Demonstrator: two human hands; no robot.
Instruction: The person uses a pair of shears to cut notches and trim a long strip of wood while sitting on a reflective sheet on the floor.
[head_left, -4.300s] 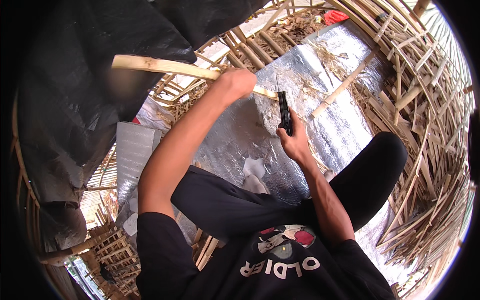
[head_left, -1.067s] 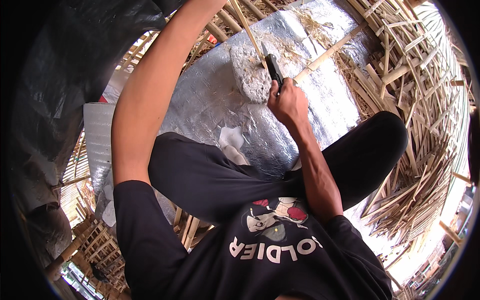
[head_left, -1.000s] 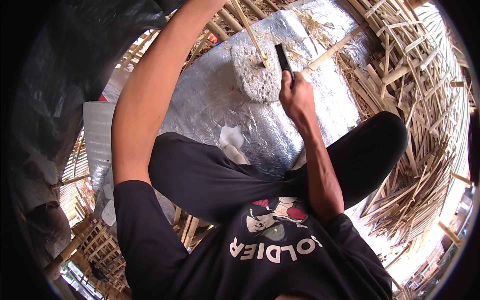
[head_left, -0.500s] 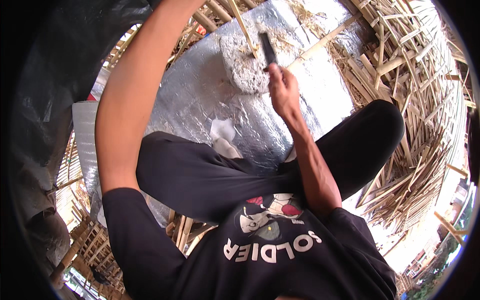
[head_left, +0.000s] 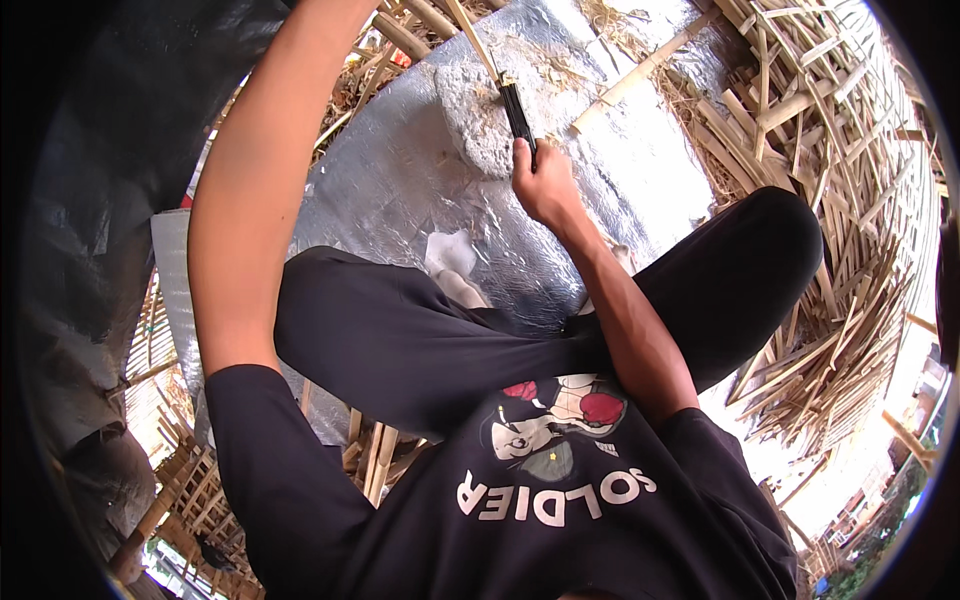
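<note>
My right hand (head_left: 545,183) is closed round the handle of a dark-bladed knife (head_left: 516,112). Its blade points away from me, over a rough grey stone block (head_left: 460,110). Where the blade's far end lies, it meets the lower end of a pale bamboo strip (head_left: 474,38); whether it cuts in, I cannot tell. The strip runs up past the top edge. My left forearm (head_left: 245,200) reaches up and out of the picture at the top, so that hand and whatever it holds are hidden.
Silver foil sheeting (head_left: 370,180) lies under the block. A bamboo stick (head_left: 645,72) rests to the block's right, near a large pile of split bamboo (head_left: 830,200). Black sheeting (head_left: 110,180) hangs at the left. My crossed legs (head_left: 400,340) lie nearest me.
My right hand has shifted left, bringing the knife from beside the bamboo strip onto its lower end. The strip has shifted slightly up and left.
</note>
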